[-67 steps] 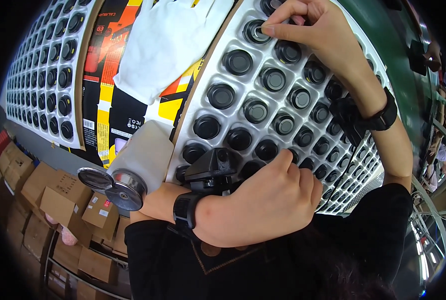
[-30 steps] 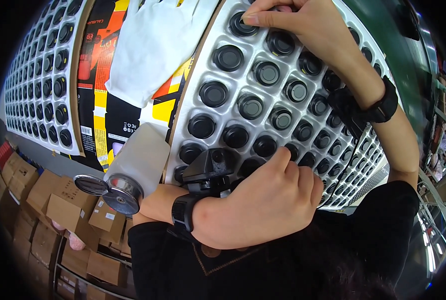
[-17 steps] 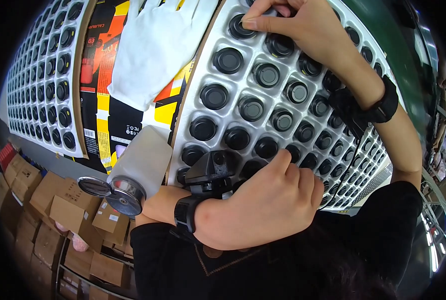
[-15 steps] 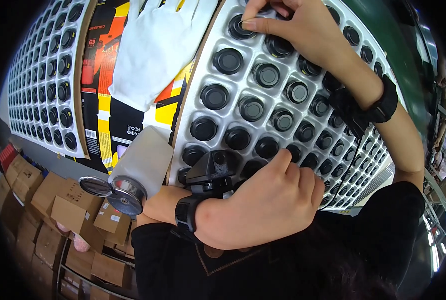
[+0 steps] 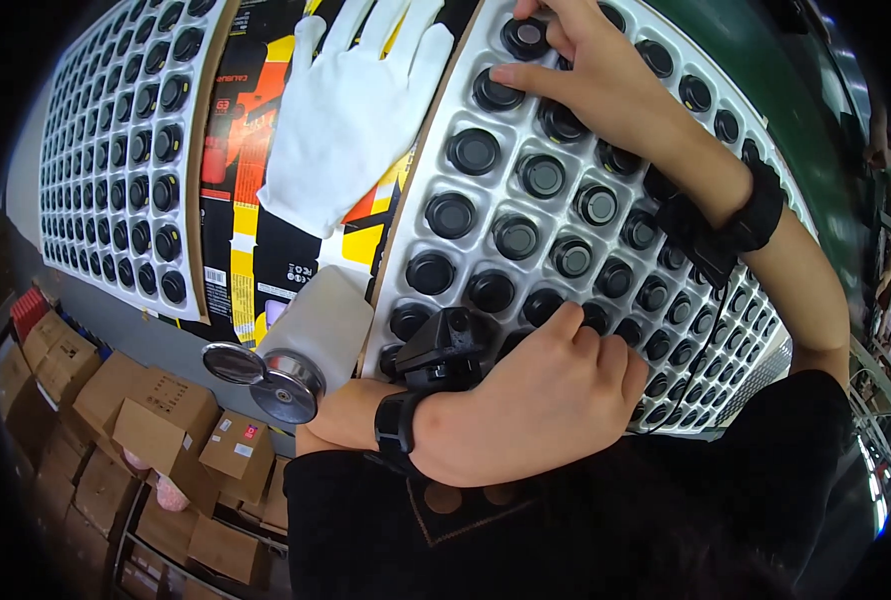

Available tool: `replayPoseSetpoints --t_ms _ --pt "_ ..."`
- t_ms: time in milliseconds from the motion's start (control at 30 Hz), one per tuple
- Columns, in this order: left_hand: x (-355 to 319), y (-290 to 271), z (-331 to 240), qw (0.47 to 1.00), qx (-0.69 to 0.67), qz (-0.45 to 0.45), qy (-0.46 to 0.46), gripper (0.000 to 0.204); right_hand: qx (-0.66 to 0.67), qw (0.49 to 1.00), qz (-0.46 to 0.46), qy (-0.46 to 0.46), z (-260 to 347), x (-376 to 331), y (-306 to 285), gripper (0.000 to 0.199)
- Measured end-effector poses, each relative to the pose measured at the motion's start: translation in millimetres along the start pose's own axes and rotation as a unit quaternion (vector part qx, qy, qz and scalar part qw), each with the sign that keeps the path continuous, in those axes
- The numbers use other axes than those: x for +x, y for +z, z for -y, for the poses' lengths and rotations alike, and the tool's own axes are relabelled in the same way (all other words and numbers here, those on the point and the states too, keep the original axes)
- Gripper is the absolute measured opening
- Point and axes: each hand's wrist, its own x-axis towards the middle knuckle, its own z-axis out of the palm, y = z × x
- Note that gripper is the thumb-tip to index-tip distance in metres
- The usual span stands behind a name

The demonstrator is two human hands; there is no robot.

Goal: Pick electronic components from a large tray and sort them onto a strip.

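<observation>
A silvery moulded tray (image 5: 546, 205) holds rows of round black caps. Over its far rows reaches my right hand (image 5: 606, 75), thumb and forefinger spread apart. The thumb tip lies over the edge of one black cap (image 5: 497, 92); the fingers are beside a farther cap (image 5: 526, 38) with a grey centre. Nothing shows between them. Nearer my body, my left hand (image 5: 556, 385) rests closed over the tray's near rows, back of the hand up. Its fingertips are curled out of sight, so any held thing is hidden. Black devices are strapped to both wrists.
A white bottle (image 5: 321, 318) with a flipped-open metal top stands beside my left forearm. A white glove (image 5: 351, 130) lies on printed black, orange and yellow cardboard (image 5: 231, 130). Another filled tray (image 5: 116, 160) is at far left. Cardboard boxes (image 5: 166, 415) are stacked below left.
The view has shifted, so the trays, glove and bottle appear farther right and lower. My right thumb and forefinger have spread apart at the far caps. The left hand stays closed in place.
</observation>
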Motion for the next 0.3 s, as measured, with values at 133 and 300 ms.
replayPoseSetpoints --t_ms 133,300 --pt "0.1 -0.7 0.5 1.000 -0.007 -0.003 0.001 0.016 0.075 0.988 0.064 0.119 -26.3 10.6 -33.1 0.058" --pt "-0.6 -1.3 0.5 1.000 -0.015 -0.001 0.003 0.018 -0.002 0.988 0.153 0.039 -77.0 17.1 -50.5 0.052"
